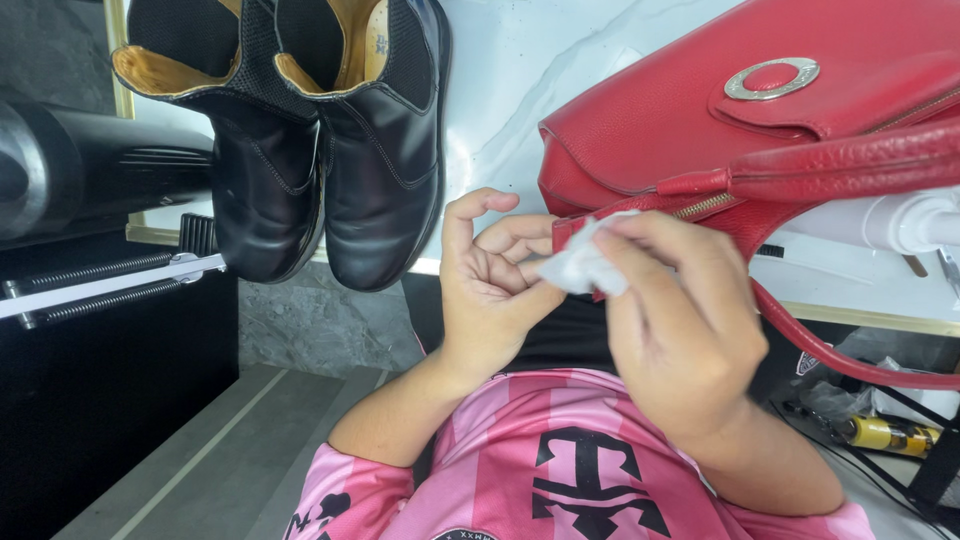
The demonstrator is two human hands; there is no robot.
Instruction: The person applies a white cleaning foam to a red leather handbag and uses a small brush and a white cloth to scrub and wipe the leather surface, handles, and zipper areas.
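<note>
Red leather handbag [700,130], pebbled grain, silver ring clasp, lying on white marble table [520,70] at its edge, strap looping down. Black ankle boots [330,150] stand beside it, tan lining. Right hand [685,320] closed, pinching crumpled white wipe [583,268] against the bag's corner. Left hand [495,285] half-curled, fingers touching the same corner and wipe.
</note>
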